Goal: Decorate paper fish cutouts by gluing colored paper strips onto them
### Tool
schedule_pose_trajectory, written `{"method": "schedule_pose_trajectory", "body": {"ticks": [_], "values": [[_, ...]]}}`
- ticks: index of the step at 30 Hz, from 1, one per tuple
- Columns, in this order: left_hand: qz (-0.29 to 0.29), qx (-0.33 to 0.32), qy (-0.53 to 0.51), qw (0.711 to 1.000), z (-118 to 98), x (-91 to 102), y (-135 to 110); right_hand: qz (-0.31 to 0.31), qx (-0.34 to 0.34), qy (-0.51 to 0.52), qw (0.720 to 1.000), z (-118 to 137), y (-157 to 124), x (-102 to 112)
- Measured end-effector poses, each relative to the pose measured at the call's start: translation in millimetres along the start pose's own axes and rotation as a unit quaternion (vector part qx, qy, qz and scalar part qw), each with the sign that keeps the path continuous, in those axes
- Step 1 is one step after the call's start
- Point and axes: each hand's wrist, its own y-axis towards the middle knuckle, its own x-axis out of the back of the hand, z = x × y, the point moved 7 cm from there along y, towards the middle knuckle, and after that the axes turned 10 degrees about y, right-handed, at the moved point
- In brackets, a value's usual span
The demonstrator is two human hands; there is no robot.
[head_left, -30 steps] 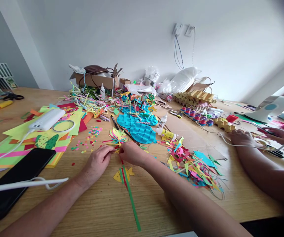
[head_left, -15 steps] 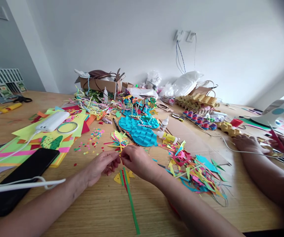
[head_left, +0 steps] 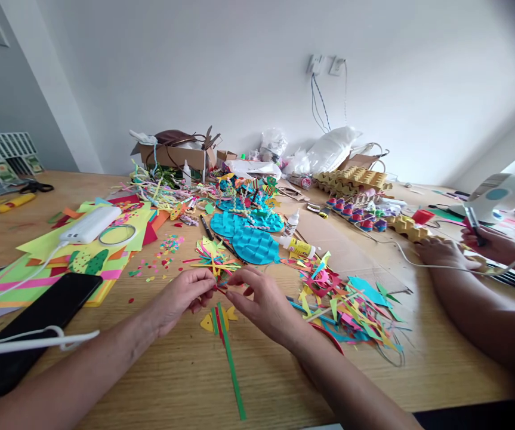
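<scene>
My left hand (head_left: 195, 291) is closed in a pinch on a thin red paper strip (head_left: 220, 290) just above the table. Facing it, my right hand (head_left: 257, 301) has thumb and forefinger apart around the strip's other end; whether the thumb touches it I cannot tell. Below them a yellow paper fish (head_left: 206, 323) lies flat, with red and green bands across its body. One long green strip (head_left: 236, 382) runs from the fish toward the front edge. Just beyond my fingers is a pile of coloured paper strips (head_left: 212, 255).
Blue crafted pieces (head_left: 257, 246), a yellow-labelled glue bottle (head_left: 299, 246) and paper scraps (head_left: 351, 304) lie ahead and right. At left are a black phone (head_left: 37, 328), a white power bank (head_left: 91, 225) and a cable. Another person's hands (head_left: 445, 254) work at far right near egg cartons (head_left: 355, 179).
My right hand has opened from a pinch, and the red strip now shows between my hands. The view has shifted slightly. The other person's raised hand has lifted a dark pointed tool.
</scene>
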Motion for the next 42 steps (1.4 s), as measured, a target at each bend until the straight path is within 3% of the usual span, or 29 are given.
{"method": "schedule_pose_trajectory", "body": {"ticks": [6,10,13,15,18,22,25,29,42], "values": [[-0.014,-0.032,0.038,0.999,-10.4,-6.4,-0.4,-0.015,-0.085,0.088,0.992,-20.4,-7.3,-11.4],[-0.048,-0.054,0.058,0.996,-11.0,-5.7,2.7,0.005,-0.17,0.208,0.963,-31.7,-11.1,-21.2],[-0.07,-0.06,0.059,0.994,-11.2,-1.4,3.7,0.029,-0.187,0.238,0.953,-31.8,-18.6,-23.4],[-0.068,-0.056,0.052,0.995,-11.8,0.2,3.4,0.017,-0.158,0.168,0.973,-29.4,-23.1,-17.1],[-0.036,-0.037,0.039,0.998,-11.6,-2.2,2.4,-0.048,-0.042,0.005,0.998,-17.0,-28.0,-1.6],[0.009,-0.012,0.026,1.0,-8.9,-9.7,2.2,-0.069,0.142,-0.174,0.972,7.3,-35.7,-0.3],[0.028,-0.009,0.026,0.999,-6.2,-15.0,3.2,-0.052,0.212,-0.247,0.944,16.8,-40.2,-6.1],[0.041,-0.015,0.048,0.998,-3.5,-19.1,4.4,-0.035,0.238,-0.281,0.929,20.1,-44.3,-10.7],[0.04,-0.085,0.213,0.973,-0.2,-21.9,21.8,-0.035,0.183,-0.25,0.95,11.8,-55.9,-17.1]]}}
